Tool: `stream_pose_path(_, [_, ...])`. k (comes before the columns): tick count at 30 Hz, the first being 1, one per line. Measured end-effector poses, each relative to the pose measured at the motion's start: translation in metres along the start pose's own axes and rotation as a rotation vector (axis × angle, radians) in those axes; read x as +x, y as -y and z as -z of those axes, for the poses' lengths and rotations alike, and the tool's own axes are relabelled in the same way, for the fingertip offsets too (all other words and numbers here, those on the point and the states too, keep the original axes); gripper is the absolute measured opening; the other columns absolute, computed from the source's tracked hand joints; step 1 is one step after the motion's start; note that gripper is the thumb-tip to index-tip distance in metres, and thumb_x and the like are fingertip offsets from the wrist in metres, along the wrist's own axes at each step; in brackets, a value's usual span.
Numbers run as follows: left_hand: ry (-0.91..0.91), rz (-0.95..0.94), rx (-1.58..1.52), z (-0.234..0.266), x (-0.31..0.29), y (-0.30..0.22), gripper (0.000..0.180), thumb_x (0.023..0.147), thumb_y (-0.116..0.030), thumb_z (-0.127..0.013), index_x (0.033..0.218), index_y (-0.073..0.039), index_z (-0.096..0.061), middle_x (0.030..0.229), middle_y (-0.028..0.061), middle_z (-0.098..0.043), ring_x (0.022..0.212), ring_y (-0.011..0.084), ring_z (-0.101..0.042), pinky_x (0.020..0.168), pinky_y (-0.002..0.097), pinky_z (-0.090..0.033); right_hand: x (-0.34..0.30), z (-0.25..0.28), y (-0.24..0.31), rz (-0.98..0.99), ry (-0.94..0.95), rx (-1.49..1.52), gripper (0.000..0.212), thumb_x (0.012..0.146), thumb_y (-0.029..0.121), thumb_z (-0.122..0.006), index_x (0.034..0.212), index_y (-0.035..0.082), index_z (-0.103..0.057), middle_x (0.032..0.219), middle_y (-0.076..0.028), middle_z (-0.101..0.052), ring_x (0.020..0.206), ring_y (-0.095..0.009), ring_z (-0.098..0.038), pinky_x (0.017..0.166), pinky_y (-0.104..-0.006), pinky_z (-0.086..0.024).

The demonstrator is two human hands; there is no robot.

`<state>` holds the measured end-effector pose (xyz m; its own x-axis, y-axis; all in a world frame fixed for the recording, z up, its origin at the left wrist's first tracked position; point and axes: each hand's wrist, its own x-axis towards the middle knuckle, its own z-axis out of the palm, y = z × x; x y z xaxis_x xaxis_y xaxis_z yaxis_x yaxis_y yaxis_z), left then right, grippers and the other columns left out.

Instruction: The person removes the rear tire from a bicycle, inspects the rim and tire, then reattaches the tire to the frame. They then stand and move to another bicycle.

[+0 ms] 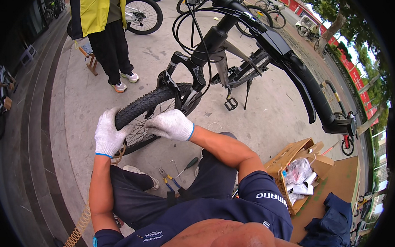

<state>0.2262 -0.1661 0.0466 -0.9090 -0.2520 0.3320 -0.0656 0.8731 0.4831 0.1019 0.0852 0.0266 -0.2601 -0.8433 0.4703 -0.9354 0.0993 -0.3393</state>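
A bicycle's front wheel with a knobby black tyre (139,105) stands in front of me, still in its fork (194,77). My left hand (109,132), in a white knit glove, wraps round the near side of the tyre, its thumb toward the rim. At the wheel's right side is my right hand (170,124), gloved the same way. Its fingers are drawn together by the rim and spokes (138,126), and whatever they pinch is hidden. A thin tan hose (119,153) hangs just below my left hand, beside the wheel.
Pliers (169,179) and a screwdriver (188,165) lie on the ground between my legs. To the right sits an open cardboard box (291,170) of plastic wrapping, near dark blue cloth (329,224). A coiled hose (78,228) runs lower left. A person (109,37) stands beyond the wheel.
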Motion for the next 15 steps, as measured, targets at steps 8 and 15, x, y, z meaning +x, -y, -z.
stream_pose_path(8, [-0.018, -0.051, 0.06, -0.007, -0.001, 0.012, 0.063, 0.082, -0.031, -0.094, 0.134, -0.003, -0.069, 0.124, 0.0203, -0.073, 0.119, 0.0416, -0.069, 0.102, 0.0491, -0.056, -0.003, -0.004, -0.005, -0.167, 0.011, 0.056, 0.025, 0.102, 0.033, -0.077, 0.118, 0.014, -0.076, 0.1, -0.011, -0.079, 0.089, -0.033, -0.078, 0.078, -0.0424, -0.063])
stream_pose_path(15, [0.015, -0.028, 0.066, -0.003, 0.003, 0.01, 0.063, 0.081, -0.029, -0.094, 0.132, -0.002, -0.069, 0.119, 0.0214, -0.074, 0.114, 0.0426, -0.072, 0.099, 0.0488, -0.057, -0.004, -0.005, -0.006, -0.127, -0.066, 0.05, 0.026, 0.101, 0.033, -0.077, 0.12, 0.014, -0.077, 0.101, -0.011, -0.078, 0.09, -0.034, -0.078, 0.077, -0.0427, -0.063])
